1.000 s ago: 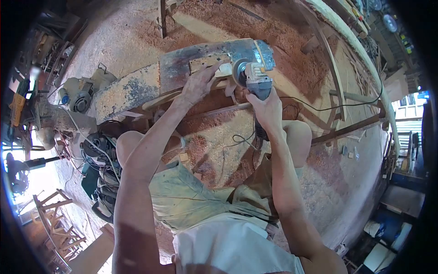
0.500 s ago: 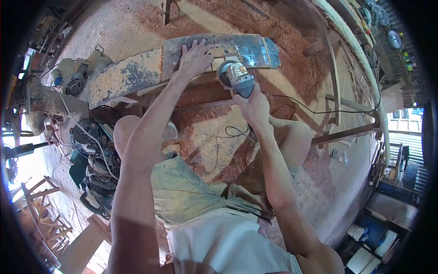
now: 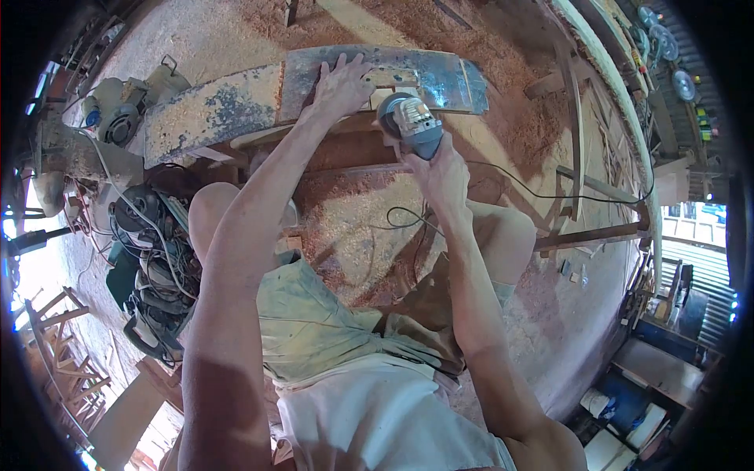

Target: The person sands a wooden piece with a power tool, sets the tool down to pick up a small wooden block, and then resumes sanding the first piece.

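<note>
My right hand is wrapped round the grey rear body of an angle grinder, whose disc side faces left. The grinder is at the near edge of a worn bench board, close to small pale wood pieces lying on it. Fingers stretched and spread, my left hand rests on the board just left of those pieces. The thumb side of this hand reaches toward the pale wood. A dark, shiny sheet-like surface covers the board's right end.
A black cable trails right from the grinder. Sawdust and shavings cover the floor between my knees. Power tools and tangled cords lie at left, with a machine motor behind. Wooden frames stand at right.
The view has shifted slightly, and the grinder sits a little further right and lower in it. My left hand stays spread on the board; my right hand keeps its hold.
</note>
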The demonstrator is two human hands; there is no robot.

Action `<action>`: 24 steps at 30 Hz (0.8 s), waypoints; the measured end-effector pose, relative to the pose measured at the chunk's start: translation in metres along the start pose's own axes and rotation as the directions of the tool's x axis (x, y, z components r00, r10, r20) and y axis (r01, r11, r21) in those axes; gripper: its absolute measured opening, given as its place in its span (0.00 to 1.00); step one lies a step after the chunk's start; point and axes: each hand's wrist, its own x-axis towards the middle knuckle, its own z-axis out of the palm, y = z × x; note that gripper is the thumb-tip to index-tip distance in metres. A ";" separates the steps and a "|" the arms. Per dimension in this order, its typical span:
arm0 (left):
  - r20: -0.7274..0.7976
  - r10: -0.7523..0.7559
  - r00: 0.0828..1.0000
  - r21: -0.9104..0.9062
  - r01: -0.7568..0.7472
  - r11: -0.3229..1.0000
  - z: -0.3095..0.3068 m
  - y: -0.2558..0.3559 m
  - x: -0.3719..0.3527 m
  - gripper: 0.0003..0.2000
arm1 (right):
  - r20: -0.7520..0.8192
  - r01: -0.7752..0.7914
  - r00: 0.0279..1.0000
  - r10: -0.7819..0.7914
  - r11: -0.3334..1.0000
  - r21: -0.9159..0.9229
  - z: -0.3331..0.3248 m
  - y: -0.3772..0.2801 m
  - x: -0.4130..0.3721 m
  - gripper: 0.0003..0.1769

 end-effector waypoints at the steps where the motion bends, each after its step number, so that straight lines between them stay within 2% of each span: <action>1: -0.008 -0.001 1.000 0.001 0.001 1.000 0.001 0.000 -0.001 0.35 | -0.012 -0.018 1.000 0.018 1.000 -0.007 -0.001 0.000 0.001 0.38; 4: -0.017 0.001 1.000 -0.008 -0.001 1.000 0.004 -0.001 -0.001 0.35 | 0.012 -0.048 0.999 0.049 0.999 -0.021 -0.001 0.001 0.005 0.37; 7: -0.019 0.003 1.000 -0.008 -0.003 1.000 0.005 -0.002 0.001 0.35 | 0.027 0.031 0.999 -0.031 1.000 0.007 0.001 -0.006 -0.002 0.37; 10: 0.005 0.000 1.000 -0.016 0.000 1.000 0.004 -0.003 0.002 0.35 | -0.030 0.090 0.995 -0.091 0.995 -0.033 0.010 -0.003 -0.002 0.37; 13: -0.006 -0.003 1.000 -0.020 0.002 1.000 0.005 -0.002 0.001 0.35 | -0.037 0.054 0.998 -0.054 0.998 0.009 0.006 0.004 0.001 0.37; 16: -0.003 -0.004 1.000 -0.012 0.004 1.000 0.003 -0.001 0.001 0.34 | -0.040 -0.059 0.997 0.060 0.998 0.023 -0.001 0.005 0.004 0.35; 19: 0.023 -0.023 0.999 -0.007 0.024 1.000 0.000 0.003 0.001 0.34 | -0.036 -0.073 0.997 0.074 0.997 0.018 0.002 0.004 0.005 0.36; 24: -0.010 -0.002 1.000 -0.013 0.001 1.000 0.002 -0.001 0.001 0.32 | -0.005 0.082 0.997 -0.082 0.997 0.003 0.013 0.001 -0.006 0.38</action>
